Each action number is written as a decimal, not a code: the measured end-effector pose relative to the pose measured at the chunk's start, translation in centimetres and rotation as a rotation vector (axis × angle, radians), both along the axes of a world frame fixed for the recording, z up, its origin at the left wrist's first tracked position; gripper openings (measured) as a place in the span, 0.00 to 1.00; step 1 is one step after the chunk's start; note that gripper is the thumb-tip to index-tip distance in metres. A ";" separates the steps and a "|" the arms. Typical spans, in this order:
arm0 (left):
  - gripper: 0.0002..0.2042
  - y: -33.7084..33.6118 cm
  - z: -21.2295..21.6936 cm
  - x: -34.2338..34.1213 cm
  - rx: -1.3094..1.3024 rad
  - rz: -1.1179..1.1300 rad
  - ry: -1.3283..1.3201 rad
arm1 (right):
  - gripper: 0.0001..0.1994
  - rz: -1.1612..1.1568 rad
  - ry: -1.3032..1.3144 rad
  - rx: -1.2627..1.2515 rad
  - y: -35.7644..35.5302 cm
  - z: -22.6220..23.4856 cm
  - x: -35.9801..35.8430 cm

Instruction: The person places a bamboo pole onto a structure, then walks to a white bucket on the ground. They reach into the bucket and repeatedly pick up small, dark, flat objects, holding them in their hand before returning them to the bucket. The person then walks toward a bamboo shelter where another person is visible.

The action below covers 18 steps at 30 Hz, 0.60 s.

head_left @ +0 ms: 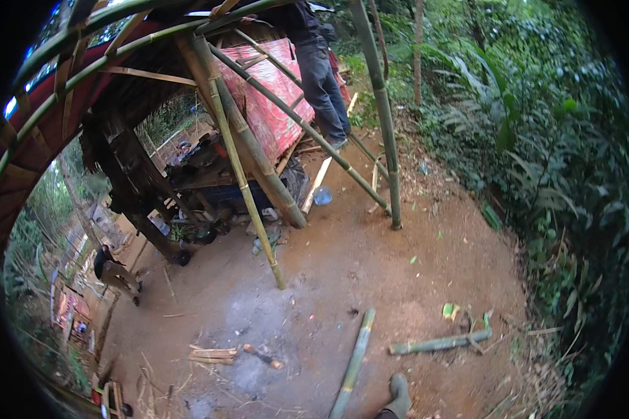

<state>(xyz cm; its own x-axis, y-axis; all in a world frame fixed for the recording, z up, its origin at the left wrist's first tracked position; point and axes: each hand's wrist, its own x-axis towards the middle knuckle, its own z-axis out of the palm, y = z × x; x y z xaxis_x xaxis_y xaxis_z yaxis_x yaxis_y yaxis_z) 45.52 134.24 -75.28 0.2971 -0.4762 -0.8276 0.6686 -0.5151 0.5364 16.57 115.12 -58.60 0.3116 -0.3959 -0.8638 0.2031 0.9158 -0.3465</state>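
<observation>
Neither of my hands shows in the head view. At the lower edge stands a green boot (400, 395). Left of it a green bamboo pole (355, 363) lies on the dirt, its near end running out of the picture. A shorter bamboo piece (440, 343) lies crosswise to the right. Upright bamboo posts (383, 105) and a slanted bamboo brace (293, 119) form a frame ahead. One person (321, 84) in dark trousers is up at the frame, the upper body partly cut off.
Split firewood (213, 355) and a charred stick (263, 356) lie near ash. A slim pole (248, 188) leans toward the roof. Beyond are a red sheet (262, 84), a blue container (322, 195) and dark timber posts. Another person (115, 272) bends at left; dense plants (538, 160) line the right.
</observation>
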 end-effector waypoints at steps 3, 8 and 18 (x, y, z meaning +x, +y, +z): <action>0.16 -5.1 1.0 1.7 -0.008 -0.046 -0.021 | 0.13 0.012 -0.027 -0.045 -5.2 -1.6 3.9; 0.17 -16.2 1.9 2.6 -0.060 -0.131 -0.052 | 0.11 -0.009 -0.130 0.010 -15.0 -2.8 9.1; 0.19 -32.4 2.3 3.7 -0.082 -0.170 0.006 | 0.13 -0.011 -0.398 0.164 -32.5 -16.8 11.4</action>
